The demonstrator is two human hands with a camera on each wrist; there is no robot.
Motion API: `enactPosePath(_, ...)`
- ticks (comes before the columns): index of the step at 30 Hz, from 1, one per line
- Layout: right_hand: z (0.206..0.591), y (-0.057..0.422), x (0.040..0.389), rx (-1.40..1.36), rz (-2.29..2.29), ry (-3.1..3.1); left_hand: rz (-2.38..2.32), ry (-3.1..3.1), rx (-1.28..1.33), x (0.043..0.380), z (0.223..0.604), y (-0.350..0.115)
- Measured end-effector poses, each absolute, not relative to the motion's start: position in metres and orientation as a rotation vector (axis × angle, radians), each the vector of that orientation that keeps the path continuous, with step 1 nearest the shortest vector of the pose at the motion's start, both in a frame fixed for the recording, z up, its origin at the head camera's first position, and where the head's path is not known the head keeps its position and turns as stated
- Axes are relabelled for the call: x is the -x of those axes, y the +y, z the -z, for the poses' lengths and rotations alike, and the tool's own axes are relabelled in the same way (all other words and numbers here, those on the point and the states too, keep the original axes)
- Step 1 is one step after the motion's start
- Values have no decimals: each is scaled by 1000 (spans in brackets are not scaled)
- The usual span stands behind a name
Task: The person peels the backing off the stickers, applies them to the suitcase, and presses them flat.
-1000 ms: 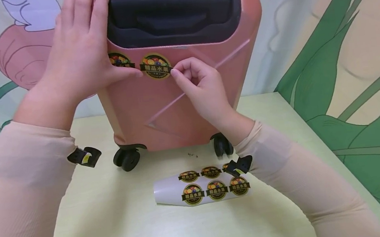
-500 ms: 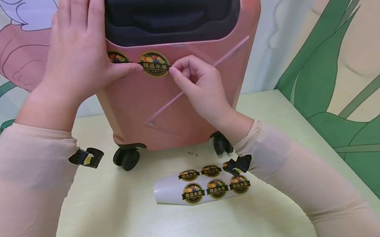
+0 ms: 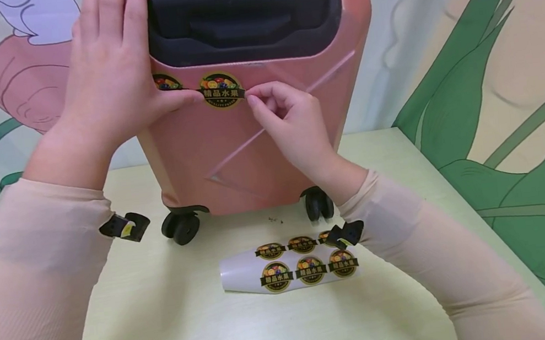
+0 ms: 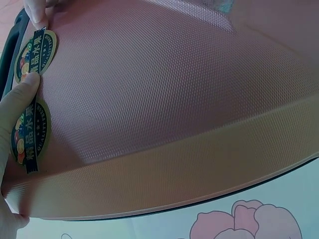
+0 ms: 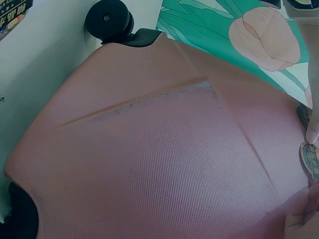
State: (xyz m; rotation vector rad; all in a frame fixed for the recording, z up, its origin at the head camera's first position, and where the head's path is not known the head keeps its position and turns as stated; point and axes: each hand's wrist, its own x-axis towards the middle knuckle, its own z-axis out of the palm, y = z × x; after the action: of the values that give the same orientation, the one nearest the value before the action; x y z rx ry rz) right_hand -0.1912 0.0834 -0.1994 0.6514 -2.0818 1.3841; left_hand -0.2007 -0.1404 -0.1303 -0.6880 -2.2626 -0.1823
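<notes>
Clearly, our pale tabletop [image 3: 195, 333] bears an upright pink textured hard-shell suitcase [image 3: 220, 148], with a glossy white sheet of round stickers [image 3: 242, 275] before it. Our left hand [image 3: 105, 79], fingers straight, rests along the suitcase's left edge; our right hand [image 3: 292, 121] pinches the right end of a round black-and-gold fruit-printed sticker [image 3: 221, 89] at the suitcase's front, near the left thumb's tip.

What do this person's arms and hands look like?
The left hand and right hand are bare, without gloves. Long, pale beige sleeves cover both forearms and end near the wrists. On each side, a small black fitting with a yellow mark shows near the sleeve's end.
</notes>
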Motion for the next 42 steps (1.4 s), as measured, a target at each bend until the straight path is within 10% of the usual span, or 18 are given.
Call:
enactPosePath(20,173,114,198,-737,-95,-2052,157,-2280,674,201,130,-137)
enactPosePath(42,183,76,197,-443,-149,-2062,172,-2313,525,192,129,-131)
